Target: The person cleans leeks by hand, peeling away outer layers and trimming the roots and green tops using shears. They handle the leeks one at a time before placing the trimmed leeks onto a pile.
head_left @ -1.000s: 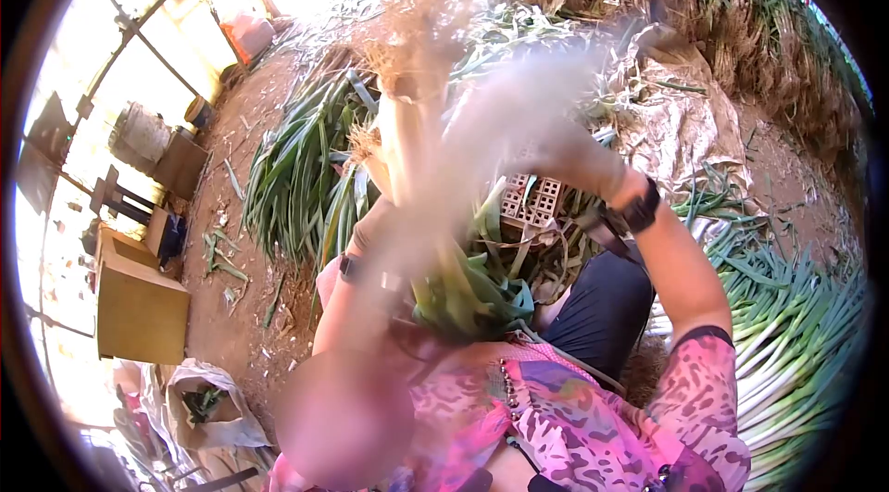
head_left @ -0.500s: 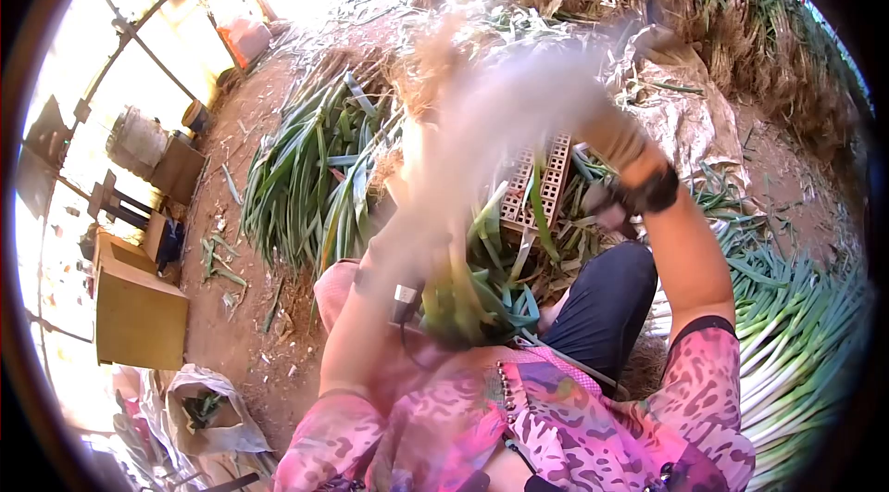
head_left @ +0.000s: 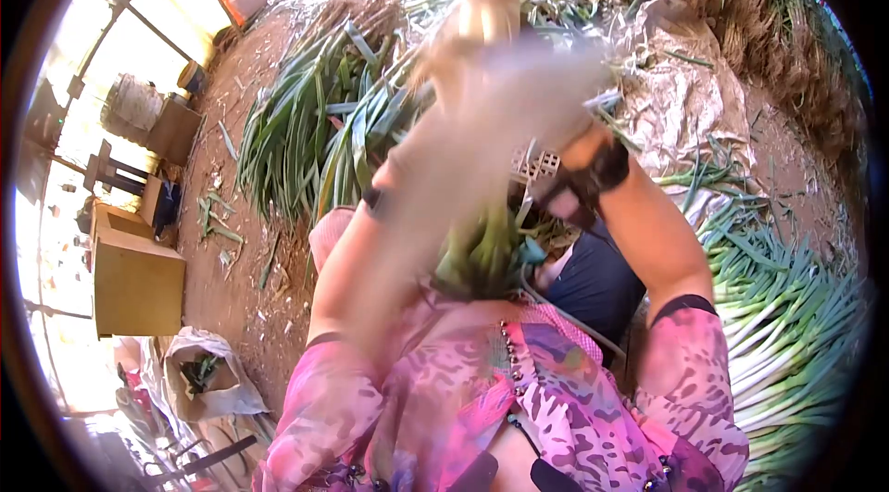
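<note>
A bunch of leek-like green onions (head_left: 483, 21) points away from me, its brown roots at the top of the view and its green leaves (head_left: 482, 256) down by my lap. My left hand (head_left: 452, 89), smeared by motion, is around the pale stems. My right hand (head_left: 554, 103), in a light glove, is beside the same bunch; blur hides its fingers. A pale streak crosses between my forearms and covers part of the stems. Behind my right wrist shows a bit of a perforated plastic crate (head_left: 534, 163).
A heap of green onions (head_left: 310, 126) lies to the left on the dirt floor. More onions (head_left: 778, 334) are spread at the right, and rooty bundles (head_left: 741, 56) line the back. A crumpled sheet (head_left: 685, 103), a yellowish box (head_left: 139, 283) and an open sack (head_left: 218, 390) are around me.
The root end of the bunch has moved up and to the right. My right hand has shifted left and inward, closer to the bunch, covering more of the crate.
</note>
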Demonstrator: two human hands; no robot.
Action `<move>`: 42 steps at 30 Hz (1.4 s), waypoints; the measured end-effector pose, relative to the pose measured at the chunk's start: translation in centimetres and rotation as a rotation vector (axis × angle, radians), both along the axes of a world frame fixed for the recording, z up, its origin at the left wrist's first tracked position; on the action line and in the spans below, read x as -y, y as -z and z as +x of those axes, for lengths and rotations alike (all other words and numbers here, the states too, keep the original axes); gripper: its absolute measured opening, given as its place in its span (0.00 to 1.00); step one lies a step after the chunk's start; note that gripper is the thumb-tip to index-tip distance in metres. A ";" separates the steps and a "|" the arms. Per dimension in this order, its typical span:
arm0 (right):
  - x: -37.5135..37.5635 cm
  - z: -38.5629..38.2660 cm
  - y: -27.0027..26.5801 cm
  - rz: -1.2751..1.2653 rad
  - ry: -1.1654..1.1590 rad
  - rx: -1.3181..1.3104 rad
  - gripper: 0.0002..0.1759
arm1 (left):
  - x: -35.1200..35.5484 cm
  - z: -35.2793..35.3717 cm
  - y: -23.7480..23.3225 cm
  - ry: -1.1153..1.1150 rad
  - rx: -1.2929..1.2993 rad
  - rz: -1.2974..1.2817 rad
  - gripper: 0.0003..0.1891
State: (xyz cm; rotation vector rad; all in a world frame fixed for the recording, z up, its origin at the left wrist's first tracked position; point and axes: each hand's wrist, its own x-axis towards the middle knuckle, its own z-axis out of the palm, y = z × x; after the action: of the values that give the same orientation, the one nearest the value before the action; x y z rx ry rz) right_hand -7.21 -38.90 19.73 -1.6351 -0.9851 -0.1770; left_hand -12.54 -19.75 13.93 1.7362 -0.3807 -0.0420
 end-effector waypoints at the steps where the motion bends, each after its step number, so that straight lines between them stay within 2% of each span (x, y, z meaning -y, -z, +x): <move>1: -0.3 0.7 0.5 0.092 -0.006 -0.094 0.48 | 1.5 -0.9 -2.3 -0.026 0.072 -0.019 0.17; 3: 0.2 0.8 -1.5 0.172 -0.059 -0.206 0.42 | 3.9 -2.1 -6.3 -0.053 0.172 -0.094 0.17; 5: 1.3 0.3 -4.0 0.239 -0.123 -0.298 0.36 | 2.9 -0.1 -7.3 0.071 0.261 -0.197 0.15; 7: 1.7 0.2 -5.9 0.226 -0.153 -0.311 0.32 | 2.8 0.7 -9.4 0.156 0.073 -0.364 0.16; 10: 2.0 0.1 -6.8 0.107 -0.102 -0.226 0.29 | 3.7 0.0 -11.7 0.185 0.112 0.006 0.27; 11: 2.2 0.2 -7.2 0.080 -0.082 -0.200 0.28 | 3.1 0.8 -11.0 0.244 0.007 -0.021 0.33; 13: 2.8 0.7 -7.8 0.035 -0.027 -0.151 0.26 | 3.3 0.5 -10.5 0.344 0.099 -0.069 0.33; 15: 3.9 1.0 -8.6 -0.012 0.040 -0.101 0.25 | 3.4 0.2 -10.8 0.319 0.340 0.098 0.30; 17: 5.7 1.2 -9.4 -0.050 0.146 -0.040 0.23 | 3.5 -0.3 -12.3 0.149 0.714 0.484 0.23; 21: 9.0 0.6 -10.0 -0.111 0.409 0.136 0.19 | 3.8 -0.2 -16.5 0.025 0.833 0.643 0.22; 24: 7.6 -2.9 -6.1 -0.182 0.368 0.311 0.17 | 3.4 -0.2 -20.1 -0.028 0.870 0.669 0.21; 27: 3.4 -6.7 3.0 -0.413 0.181 0.421 0.14 | 2.6 -0.2 -23.7 -0.092 0.886 0.700 0.20; 29: 2.2 -7.6 12.2 -0.606 0.083 0.295 0.13 | 2.1 -0.5 -25.0 -0.122 0.885 0.712 0.19; 31: 4.0 -8.1 19.1 -0.585 0.020 0.024 0.12 | 1.8 -0.5 -26.6 -0.148 0.896 0.729 0.19; 32: 5.6 -9.3 15.5 -1.332 0.056 0.208 0.12 | 1.7 -0.8 -27.4 -0.162 0.900 0.736 0.18; 35: 4.3 -8.7 10.1 -0.922 0.262 0.415 0.12 | 1.7 -0.6 -28.3 -0.179 0.890 0.733 0.18; 38: 3.5 -7.9 0.0 -0.182 0.396 0.842 0.10 | 2.1 -0.5 -28.2 -0.169 0.879 0.734 0.17; 40: 4.5 -7.9 -6.0 -0.015 0.372 0.938 0.13 | 2.5 -0.2 -27.5 -0.137 0.865 0.734 0.16; 42: 7.7 -9.1 -11.6 -0.298 0.415 1.192 0.26 | 3.3 0.6 -25.9 -0.083 0.838 0.719 0.16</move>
State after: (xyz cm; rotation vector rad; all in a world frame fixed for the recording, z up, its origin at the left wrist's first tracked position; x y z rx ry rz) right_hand -16.34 -46.64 31.37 -1.9811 -1.5540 -1.4685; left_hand -11.91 -23.02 39.87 2.4280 -0.9886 0.7058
